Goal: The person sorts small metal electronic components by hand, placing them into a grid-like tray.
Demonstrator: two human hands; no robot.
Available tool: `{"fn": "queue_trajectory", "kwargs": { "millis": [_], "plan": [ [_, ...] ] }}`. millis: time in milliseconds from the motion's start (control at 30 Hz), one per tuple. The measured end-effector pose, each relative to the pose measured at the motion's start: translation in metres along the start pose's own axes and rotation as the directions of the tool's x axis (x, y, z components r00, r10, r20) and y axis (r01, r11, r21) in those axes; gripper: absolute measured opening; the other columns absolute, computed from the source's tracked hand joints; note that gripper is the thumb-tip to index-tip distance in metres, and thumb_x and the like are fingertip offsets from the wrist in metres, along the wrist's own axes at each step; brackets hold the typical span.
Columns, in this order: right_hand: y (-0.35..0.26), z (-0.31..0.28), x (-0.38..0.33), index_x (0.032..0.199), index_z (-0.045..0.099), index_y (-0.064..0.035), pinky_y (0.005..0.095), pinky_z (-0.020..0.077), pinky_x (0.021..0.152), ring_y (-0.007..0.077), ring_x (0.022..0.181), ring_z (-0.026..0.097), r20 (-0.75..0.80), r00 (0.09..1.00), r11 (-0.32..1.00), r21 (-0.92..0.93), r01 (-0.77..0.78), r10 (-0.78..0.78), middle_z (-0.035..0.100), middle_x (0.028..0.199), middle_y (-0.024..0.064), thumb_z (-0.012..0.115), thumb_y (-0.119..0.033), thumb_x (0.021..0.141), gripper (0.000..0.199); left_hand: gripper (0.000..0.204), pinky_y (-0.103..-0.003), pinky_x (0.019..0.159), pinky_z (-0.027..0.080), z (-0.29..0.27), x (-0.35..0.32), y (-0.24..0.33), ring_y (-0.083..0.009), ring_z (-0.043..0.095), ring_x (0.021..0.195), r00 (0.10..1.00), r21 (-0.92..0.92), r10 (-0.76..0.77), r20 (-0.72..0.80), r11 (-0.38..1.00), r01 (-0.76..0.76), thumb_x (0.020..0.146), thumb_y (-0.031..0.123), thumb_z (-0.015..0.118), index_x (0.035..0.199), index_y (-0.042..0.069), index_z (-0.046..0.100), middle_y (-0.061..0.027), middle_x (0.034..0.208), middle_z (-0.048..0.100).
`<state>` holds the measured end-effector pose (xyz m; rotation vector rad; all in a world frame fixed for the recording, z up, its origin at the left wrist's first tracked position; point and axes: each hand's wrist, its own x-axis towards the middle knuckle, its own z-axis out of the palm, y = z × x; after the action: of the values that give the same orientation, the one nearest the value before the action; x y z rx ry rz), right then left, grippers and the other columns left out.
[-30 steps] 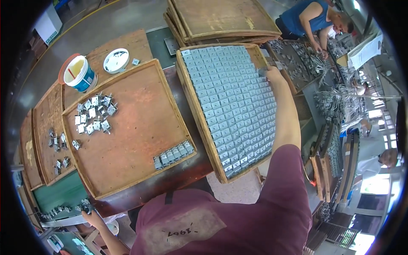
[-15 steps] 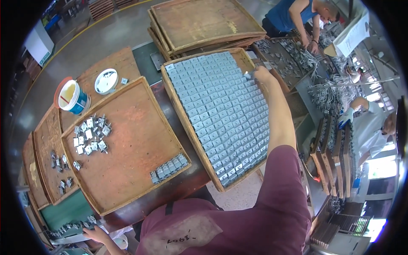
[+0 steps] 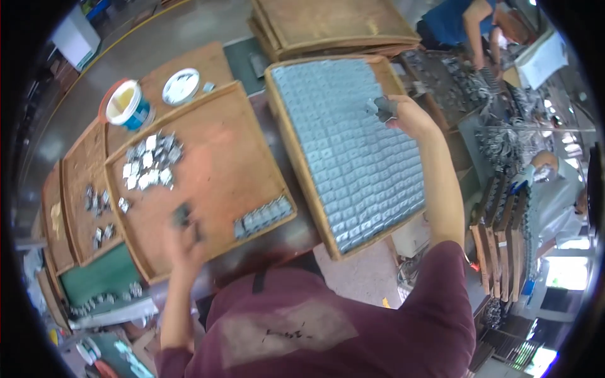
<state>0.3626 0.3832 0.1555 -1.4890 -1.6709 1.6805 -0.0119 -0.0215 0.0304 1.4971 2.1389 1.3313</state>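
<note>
My right hand (image 3: 413,117) is closed on a small grey block-like metal part (image 3: 382,109), held above the filled wooden tray (image 3: 296,167). Rows of grey square metal parts (image 3: 353,145) cover most of that tray. My left hand (image 3: 184,242), smeared by motion, hovers over the other wooden tray (image 3: 220,157) with a small dark metal part (image 3: 181,215) at its fingertips. Loose shiny parts (image 3: 151,160) lie heaped at that tray's far left. A short row of grey parts (image 3: 263,215) lines its near right corner.
Behind the left tray stand a white-and-blue bucket (image 3: 130,107) and a white round lid (image 3: 181,87) with small pieces. Stacked trays (image 3: 334,25) rise behind the filled one. Two co-workers are at the right, near tilted wooden trays (image 3: 498,246). More parts (image 3: 101,302) line the green surface.
My left hand has come up from the green surface at lower left to above the left tray, now with a dark part. The right hand has lifted off the filled tray's far right.
</note>
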Motion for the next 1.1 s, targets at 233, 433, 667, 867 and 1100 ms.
{"fn": "queue_trajectory", "kwargs": {
  "millis": [233,433,667,867,1100],
  "plan": [
    [0.009,0.150,-0.094,0.100,0.067,-0.0038,0.0215,0.0409,0.058,0.0089,0.066,0.054,0.510,0.860,0.999,0.031,-0.036,0.015,0.061,0.081,-0.0015,0.060,-0.022,0.093,0.020,0.032,-0.042,0.074,0.054,0.068,0.070,0.131,-0.0371,0.062,0.094,0.778,-0.132,0.618,0.114,0.786,-0.605,0.067,-0.004,0.065,0.098,0.002,0.062,-0.0175,0.111,0.060],
    [0.041,0.217,-0.118,0.105,0.065,-0.0024,0.0237,0.0420,0.057,0.0087,0.066,0.053,0.663,0.746,0.941,0.216,-0.260,0.054,0.062,0.084,0.0013,0.060,-0.022,0.095,0.023,0.021,-0.040,0.062,0.050,0.035,0.028,0.105,-0.0324,0.060,0.076,0.857,-0.171,0.492,0.153,0.868,-0.467,0.066,-0.003,0.068,0.085,0.003,0.061,-0.0123,0.086,0.058],
    [0.059,0.301,-0.164,0.118,0.059,-0.0080,0.0239,0.0488,0.064,0.0110,0.085,0.061,0.390,0.915,0.966,0.260,-0.005,-0.100,0.065,0.102,0.0030,0.063,-0.026,0.094,0.031,0.022,-0.034,0.063,0.048,0.000,-0.024,0.087,-0.0274,0.060,0.074,0.971,-0.281,-0.143,0.190,0.940,0.193,0.067,-0.006,0.064,0.088,0.000,0.063,-0.0119,0.083,0.057],
    [0.062,0.333,-0.179,0.117,0.057,-0.0023,0.0259,0.0495,0.082,0.0127,0.091,0.062,0.362,0.903,0.941,0.317,0.114,-0.232,0.065,0.104,0.0042,0.072,-0.006,0.085,0.035,0.026,-0.034,0.067,0.051,-0.019,-0.043,0.080,-0.0252,0.064,0.077,0.958,-0.115,-0.201,0.202,0.967,0.228,0.073,-0.005,0.066,0.097,0.001,0.068,-0.0127,0.086,0.063],
    [0.057,0.334,-0.186,0.117,0.061,-0.0022,0.0251,0.0533,0.065,0.0121,0.083,0.064,0.310,0.922,0.953,0.263,0.151,-0.231,0.066,0.099,0.0057,0.067,-0.011,0.091,0.028,0.038,-0.035,0.071,0.050,-0.057,-0.062,0.047,-0.0258,0.063,0.081,0.963,-0.078,-0.248,0.103,0.964,0.256,0.076,0.008,0.075,0.113,0.004,0.066,-0.0128,0.094,0.064]
  ]
}}
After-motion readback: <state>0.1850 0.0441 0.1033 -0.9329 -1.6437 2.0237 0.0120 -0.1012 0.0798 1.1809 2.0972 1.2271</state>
